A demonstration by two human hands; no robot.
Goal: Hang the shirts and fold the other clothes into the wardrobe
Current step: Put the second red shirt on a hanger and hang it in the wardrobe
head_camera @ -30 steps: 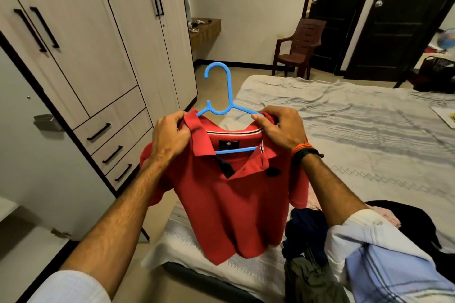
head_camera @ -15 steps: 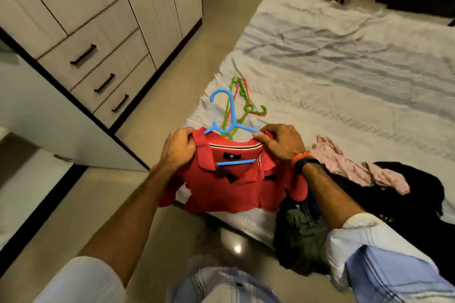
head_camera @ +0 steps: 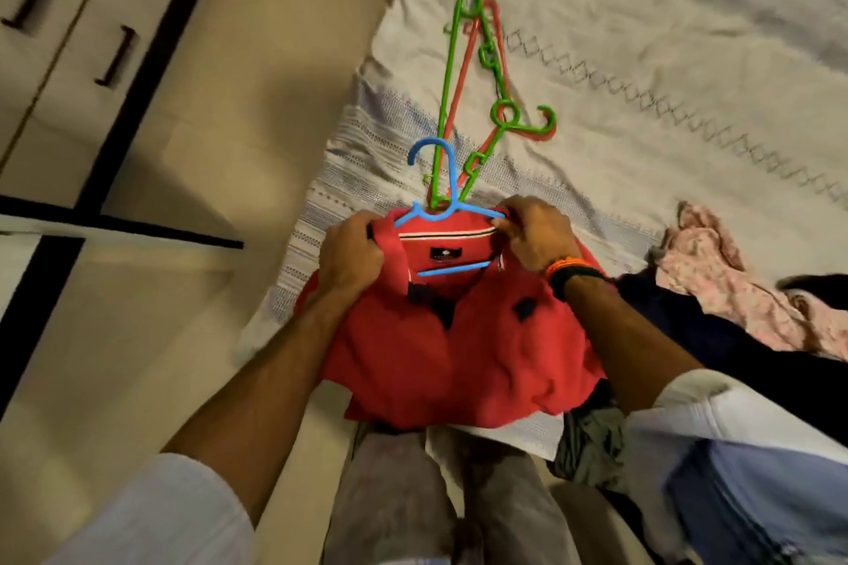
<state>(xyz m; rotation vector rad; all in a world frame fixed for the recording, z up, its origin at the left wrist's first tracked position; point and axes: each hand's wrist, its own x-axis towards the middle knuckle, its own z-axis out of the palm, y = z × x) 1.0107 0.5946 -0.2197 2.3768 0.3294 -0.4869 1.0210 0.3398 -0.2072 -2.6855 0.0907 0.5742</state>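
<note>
A red polo shirt (head_camera: 459, 344) is held over the near edge of the bed (head_camera: 642, 60), threaded on one blue plastic hanger (head_camera: 443, 206). Its left shoulder is gripped by the left hand (head_camera: 351, 255), fingers curled round the fabric; the collar and hanger arm on the other side are pinched by the right hand (head_camera: 534, 234). A small black neck label (head_camera: 446, 253) is seen inside the collar, its writing too blurred to be read. Two more hangers, one green (head_camera: 452, 73) and one red (head_camera: 498, 46), are stacked on the bedspread beyond. A pink garment (head_camera: 729, 284), dark clothes (head_camera: 734, 362) and a grey-green garment (head_camera: 592, 445) are heaped to the right. Two wardrobe drawer handles (head_camera: 117, 55) are visible at the left.
</note>
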